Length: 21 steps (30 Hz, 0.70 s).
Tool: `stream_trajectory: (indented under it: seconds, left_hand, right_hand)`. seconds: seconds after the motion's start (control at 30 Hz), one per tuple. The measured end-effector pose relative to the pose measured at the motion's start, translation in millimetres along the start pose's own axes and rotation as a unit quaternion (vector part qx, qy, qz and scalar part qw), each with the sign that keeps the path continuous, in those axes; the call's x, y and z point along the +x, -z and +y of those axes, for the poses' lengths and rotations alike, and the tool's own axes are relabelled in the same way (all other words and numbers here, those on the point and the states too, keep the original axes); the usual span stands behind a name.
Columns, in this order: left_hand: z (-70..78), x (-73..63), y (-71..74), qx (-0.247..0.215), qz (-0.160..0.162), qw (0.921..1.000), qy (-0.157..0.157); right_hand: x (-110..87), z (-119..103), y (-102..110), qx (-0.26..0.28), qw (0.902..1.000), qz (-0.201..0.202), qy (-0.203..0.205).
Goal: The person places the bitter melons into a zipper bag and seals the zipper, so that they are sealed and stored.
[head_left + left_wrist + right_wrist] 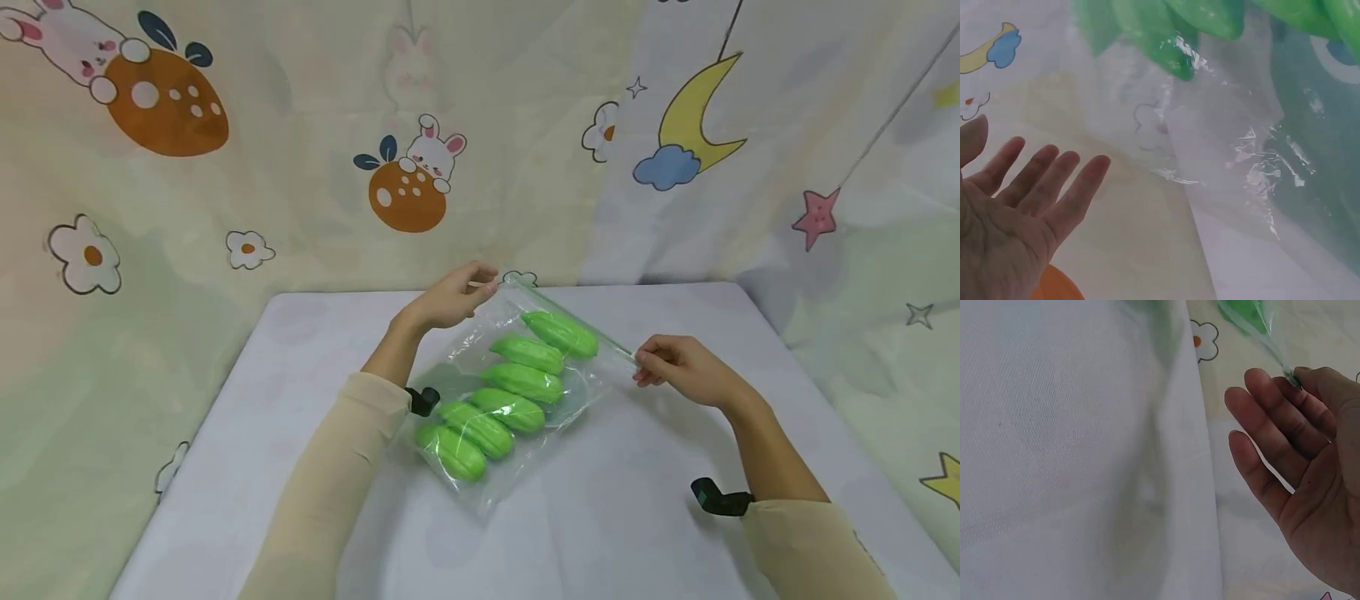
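Observation:
A clear zip bag (450, 375) holds several bright green, elongated, cucumber-like pieces (527, 382). It lies slantwise, with its green-tinted zip edge at the upper right. My right hand (678, 367) pinches the near right corner of that edge between thumb and index finger. The right wrist view shows the other fingers (1266, 434) loosely spread below the pinched corner. At the far left corner of the bag is my left hand (453, 296). In the left wrist view its fingers (1079, 194) are apart from the thumb, with nothing between them, beside the transparent film.
A white cloth covers the table (622, 517), whose far edge meets a hanging backdrop (315, 167) printed with rabbits, flowers, a moon and stars. Small black wrist cameras (717, 497) sit at both sleeve cuffs.

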State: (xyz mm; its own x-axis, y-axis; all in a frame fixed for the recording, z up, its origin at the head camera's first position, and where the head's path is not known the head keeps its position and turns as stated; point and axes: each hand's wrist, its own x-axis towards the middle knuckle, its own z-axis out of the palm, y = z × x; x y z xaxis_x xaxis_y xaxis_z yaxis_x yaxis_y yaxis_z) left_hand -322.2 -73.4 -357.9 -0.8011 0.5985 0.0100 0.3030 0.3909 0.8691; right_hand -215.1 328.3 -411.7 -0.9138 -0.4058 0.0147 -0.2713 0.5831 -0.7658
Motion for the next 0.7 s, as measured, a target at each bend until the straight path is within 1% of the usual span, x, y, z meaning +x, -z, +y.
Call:
stream_trajectory:
  seconds: [0.1, 0.23, 0.4, 0.5, 0.6, 0.7]
  left_hand:
    - [-3.3, -1.7, -3.1, 0.038, -0.002, 0.9993, -0.004]
    - [-4.8, -8.6, -5.0, 0.092, -0.003, 0.9958, -0.007]
    - [-7.5, -15.8, -6.3, 0.123, -0.015, 0.9923, -0.001]
    - [-10.1, -21.1, -5.5, 0.141, -0.017, 0.9898, 0.008]
    - [-13.2, -27.1, -4.0, 0.169, -0.024, 0.9852, 0.019]
    - [-16.7, -33.4, -0.9, 0.212, -0.031, 0.9763, 0.030]
  right_hand:
    - [1.1, 4.0, 1.9, -0.010, 0.9999, -0.007, -0.009]
    - [0.9, 10.7, 2.7, -0.044, 0.9990, 0.001, -0.011]
    - [-1.0, 14.2, 3.8, -0.093, 0.9951, 0.023, -0.023]
    - [1.3, 11.5, 2.0, -0.102, 0.9940, 0.029, -0.025]
    - [5.5, 7.2, -1.2, -0.102, 0.9941, 0.033, -0.017]
    - [10.9, 3.2, -4.9, -0.101, 0.9942, 0.036, 0.001]
